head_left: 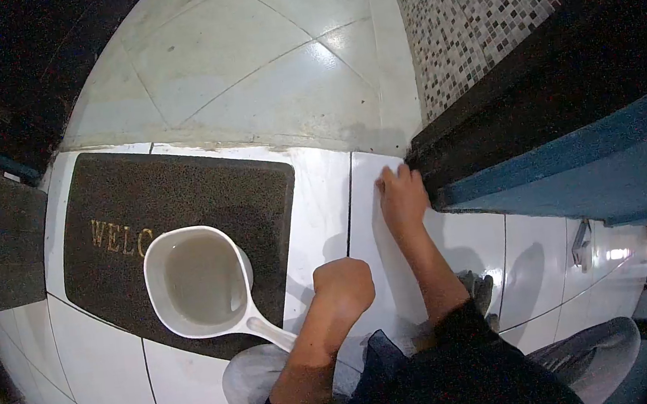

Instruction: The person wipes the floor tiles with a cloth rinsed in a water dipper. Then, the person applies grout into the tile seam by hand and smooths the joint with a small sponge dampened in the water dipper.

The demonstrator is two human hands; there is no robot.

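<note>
A white dipper [201, 284] with cloudy liquid in it is over the dark doormat [179, 194]. Its handle passes out of sight behind my left forearm. My left hand [344, 289] is closed in a fist beside the handle, above the white tiles; whatever it may hold is hidden. Farther forward, my right hand [403, 197] is low over the white tiled floor [375, 236], close to the foot of the dark door frame [482, 120]. Its fingers are bent and slightly apart, a little blurred, with no object visible between them.
Beige tiles [259, 58] lie beyond the white ones. A mosaic wall [477, 9] rises at the upper right, above a blue panel [575, 165]. My knees in grey cloth show at the bottom. A small light object [581, 244] is at the right.
</note>
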